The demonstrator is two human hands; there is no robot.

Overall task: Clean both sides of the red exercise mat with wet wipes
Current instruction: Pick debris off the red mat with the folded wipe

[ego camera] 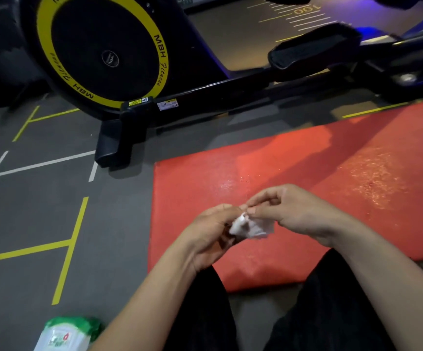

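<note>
The red exercise mat (294, 173) lies flat on the grey floor, stretching from the middle to the right edge, with a wet sheen on its right part. Above its near-left part, both hands hold a crumpled white wet wipe (252, 226). My left hand (211, 234) grips the wipe from the left with curled fingers. My right hand (286, 211) pinches its top edge between thumb and fingertips. A green and white wet wipe pack (66, 334) lies on the floor at the bottom left, beside my left forearm.
A black exercise machine with a yellow-ringed flywheel (104, 51) stands behind the mat; its base foot (111, 145) reaches close to the mat's far-left corner. Yellow and white lines mark the floor (35, 211) on the left. My knees in dark trousers are at the mat's near edge.
</note>
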